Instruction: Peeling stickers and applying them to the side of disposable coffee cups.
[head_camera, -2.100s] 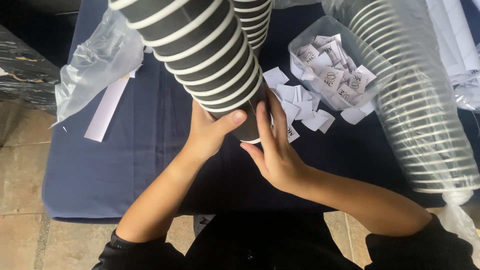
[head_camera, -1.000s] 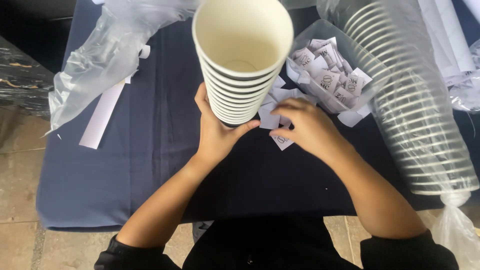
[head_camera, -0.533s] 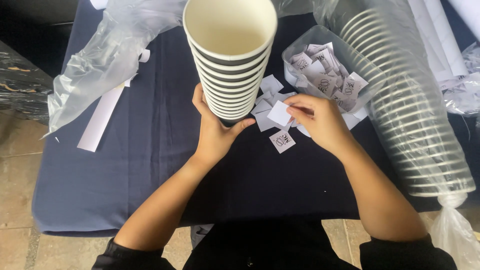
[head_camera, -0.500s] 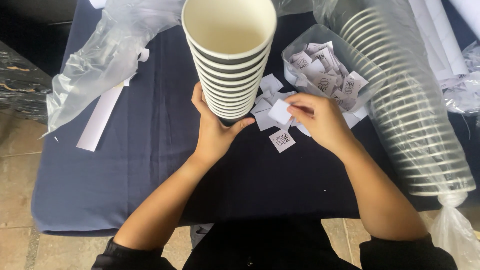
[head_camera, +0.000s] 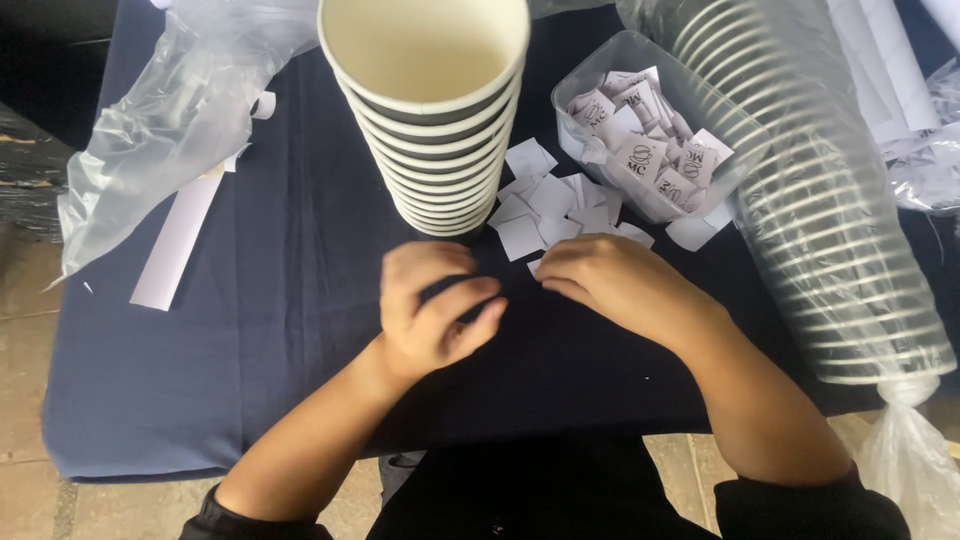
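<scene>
In the head view, a tall stack of paper cups (head_camera: 430, 120) stands upright on the dark blue counter (head_camera: 280, 330), just beyond both hands. The left hand (head_camera: 432, 315) rests on the cloth near the foot of the stack, apart from it, fingers loosely curled and its grip holding nothing. The right hand (head_camera: 615, 285) lies palm down with its fingertips at the edge of a scatter of small white paper labels (head_camera: 555, 205); whether its grip pinches one cannot be told. A clear tub of labels (head_camera: 650, 140) sits behind, beside a bagged sleeve of cups (head_camera: 830, 200). Crumpled clear plastic (head_camera: 160, 150) lies far left.
</scene>
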